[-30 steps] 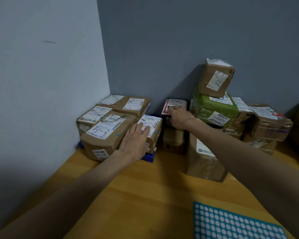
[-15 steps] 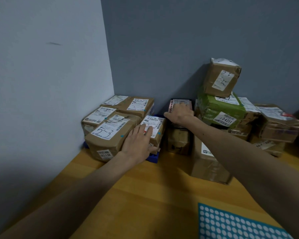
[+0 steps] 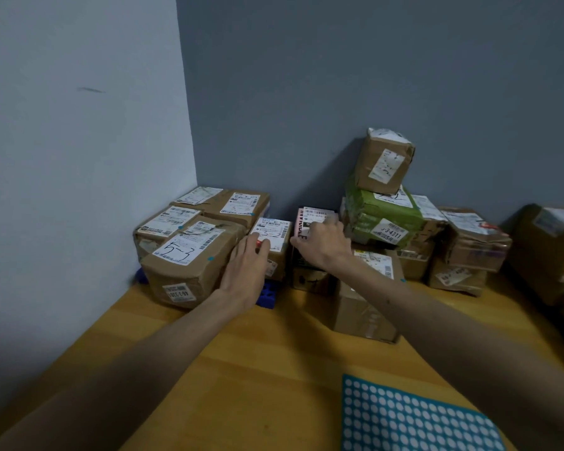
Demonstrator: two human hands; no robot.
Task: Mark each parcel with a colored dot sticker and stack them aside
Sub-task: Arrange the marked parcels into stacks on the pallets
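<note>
Brown parcel [image 3: 272, 237] under flat left hand [image 3: 245, 273]; right hand [image 3: 323, 246] grips dark box [image 3: 308, 219].

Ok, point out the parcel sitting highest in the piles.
The small brown box perched tilted on the green parcel in the right-hand pile; every other parcel lies lower.

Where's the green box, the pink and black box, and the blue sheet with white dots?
Green cardboard parcel [image 3: 372, 212]: head view, its green front.
Pink-and-black small parcel [image 3: 301, 224]: head view, its pink top strip.
Teal sheet of white dot stickers [image 3: 414, 421]: head view, sheet's middle.
</note>
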